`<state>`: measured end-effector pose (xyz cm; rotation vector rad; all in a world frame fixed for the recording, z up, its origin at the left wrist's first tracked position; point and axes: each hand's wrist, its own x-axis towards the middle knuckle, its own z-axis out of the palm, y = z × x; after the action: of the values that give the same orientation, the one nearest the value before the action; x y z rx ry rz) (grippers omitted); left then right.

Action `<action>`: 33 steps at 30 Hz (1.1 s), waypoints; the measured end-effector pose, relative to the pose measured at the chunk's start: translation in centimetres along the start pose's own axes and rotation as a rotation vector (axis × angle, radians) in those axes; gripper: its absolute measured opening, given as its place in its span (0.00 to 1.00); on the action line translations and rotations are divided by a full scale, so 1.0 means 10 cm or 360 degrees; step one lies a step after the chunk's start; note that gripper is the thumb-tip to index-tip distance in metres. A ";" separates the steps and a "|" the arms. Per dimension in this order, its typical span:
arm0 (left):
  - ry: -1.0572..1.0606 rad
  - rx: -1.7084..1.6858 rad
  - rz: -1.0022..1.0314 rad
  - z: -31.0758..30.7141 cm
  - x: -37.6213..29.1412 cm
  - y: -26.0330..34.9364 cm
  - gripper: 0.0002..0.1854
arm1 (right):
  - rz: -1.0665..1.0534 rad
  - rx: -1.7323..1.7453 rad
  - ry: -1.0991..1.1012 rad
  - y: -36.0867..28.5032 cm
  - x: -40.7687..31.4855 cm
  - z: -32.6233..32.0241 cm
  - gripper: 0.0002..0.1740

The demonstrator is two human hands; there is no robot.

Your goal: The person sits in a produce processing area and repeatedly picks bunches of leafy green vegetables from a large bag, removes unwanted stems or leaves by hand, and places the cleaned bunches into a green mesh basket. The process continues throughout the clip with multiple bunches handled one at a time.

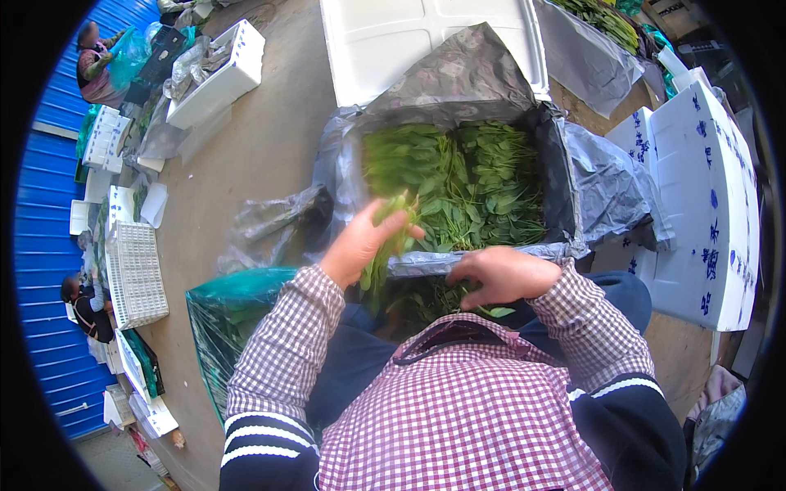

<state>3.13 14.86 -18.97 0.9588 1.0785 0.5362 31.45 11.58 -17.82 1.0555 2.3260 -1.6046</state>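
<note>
My left hand (371, 239) holds a small bunch of leafy green stems (382, 264) near the front left edge of a box (485, 259) lined with grey plastic. Inside the box, leafy greens (457, 184) lie packed in rows. My right hand (506, 274) is low in front of the box, its fingers curled at loose greens (424, 301) by my lap; whether it grips any of them I cannot tell. The leaves under both hands are partly hidden and blurred.
A white foam lid (430, 49) stands behind the box. Green plastic wraps a bundle (236, 313) at my left. White foam boxes (700, 202) bearing writing stand at right. A white crate (136, 276) and two people (98, 67), (89, 307) are at far left.
</note>
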 end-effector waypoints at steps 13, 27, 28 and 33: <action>-0.0800 0.0094 -0.0246 -0.01 -0.13 0.06 0.18 | -0.0408 0.1386 0.0603 0.00 0.24 0.23 0.19; -0.0214 0.1279 0.0204 0.13 -0.18 -0.11 0.20 | -0.0177 0.1119 0.0711 0.10 0.37 0.24 0.28; -0.0333 0.1236 0.0064 0.19 -0.21 -0.05 0.21 | -0.0260 0.1104 0.0700 0.16 0.42 0.25 0.21; -0.0946 0.0308 -0.0526 0.34 -0.38 -0.05 0.33 | -0.0292 0.1044 0.0218 0.03 0.22 0.13 0.07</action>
<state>4.68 10.37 -17.07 0.9950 0.7287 -0.1307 29.63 11.54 -19.63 1.0985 2.0538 -2.5427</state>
